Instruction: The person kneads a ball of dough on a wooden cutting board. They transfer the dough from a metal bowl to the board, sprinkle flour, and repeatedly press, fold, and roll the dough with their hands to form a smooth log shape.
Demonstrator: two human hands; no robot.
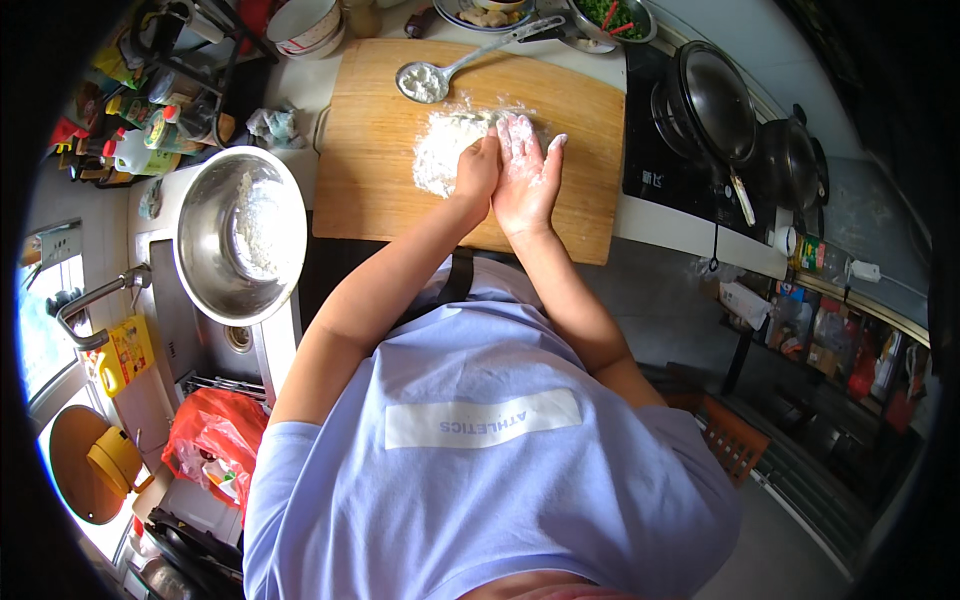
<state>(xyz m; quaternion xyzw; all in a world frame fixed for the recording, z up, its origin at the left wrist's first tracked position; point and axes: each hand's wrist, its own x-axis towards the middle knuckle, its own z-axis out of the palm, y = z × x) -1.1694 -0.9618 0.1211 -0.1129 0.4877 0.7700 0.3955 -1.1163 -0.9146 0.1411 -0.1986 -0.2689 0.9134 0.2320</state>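
My right hand [528,176] is turned palm up over a wooden board [367,165], fingers extended and thumb apart, with white flour on its palm and fingertips. Against its inner edge rests my left hand [478,166], fingers curled; their tips are hidden, so I cannot tell whether they grip the right hand. Below and beside both hands lies a heap of white flour [437,154], partly covered by them. Beyond it on the board, a metal ladle [448,72] holds more flour. Left of the board is a steel bowl [202,217] with floury residue inside.
Right of the board, a lidded pan [716,101] sits on a black cooktop [649,176]. Bowls [304,22], a plate [450,11] and a bowl of chopped greens [611,19] line the back. A sink [176,300] and faucet [94,300] are at left.
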